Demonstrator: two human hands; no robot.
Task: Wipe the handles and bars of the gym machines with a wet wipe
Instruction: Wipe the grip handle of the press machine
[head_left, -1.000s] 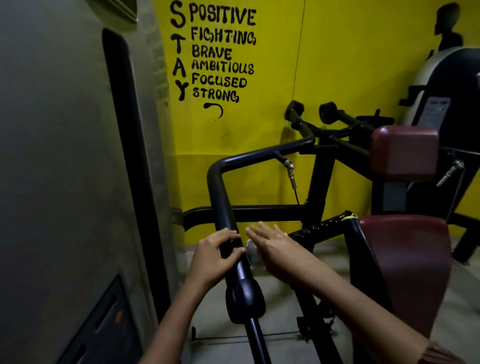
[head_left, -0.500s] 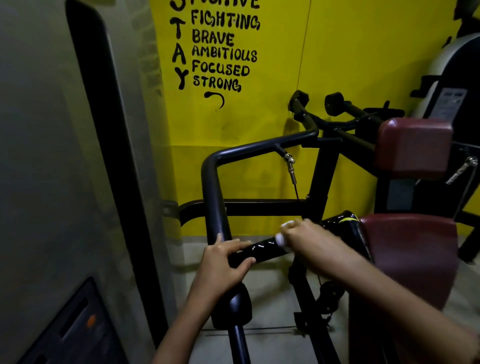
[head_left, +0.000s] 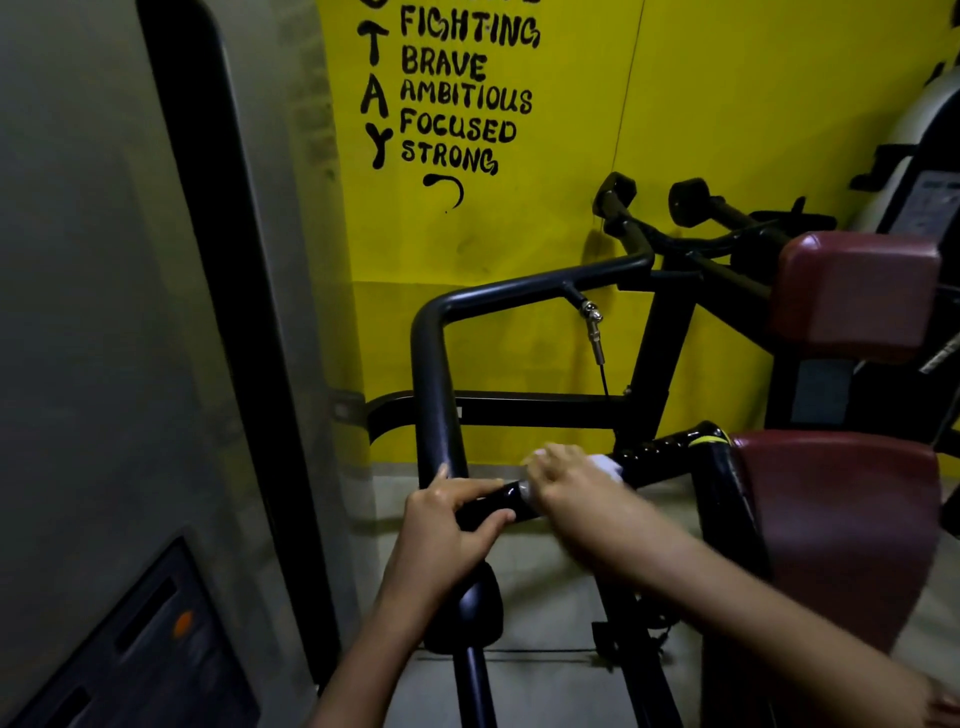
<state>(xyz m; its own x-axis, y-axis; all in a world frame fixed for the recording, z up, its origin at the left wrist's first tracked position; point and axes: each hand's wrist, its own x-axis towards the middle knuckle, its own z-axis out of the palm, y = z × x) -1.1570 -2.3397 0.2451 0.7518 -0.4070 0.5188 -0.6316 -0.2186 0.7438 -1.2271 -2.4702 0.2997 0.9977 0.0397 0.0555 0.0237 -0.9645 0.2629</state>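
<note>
My right hand (head_left: 576, 491) has slid the wet wipe (head_left: 607, 462) it clutches along the handle (head_left: 670, 448) toward my gripping left hand (head_left: 452, 525); the bent bar (head_left: 432, 374) probably remains

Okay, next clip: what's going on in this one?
A person is cleaning a gym machine beside a yellow wall. The left hand grips the near end of a glossy black handle. The right hand holds a white wet wipe against the same handle, a little further along towards the maroon seat pad. The right hand is blurred, so a wiping stroke looks under way.
</note>
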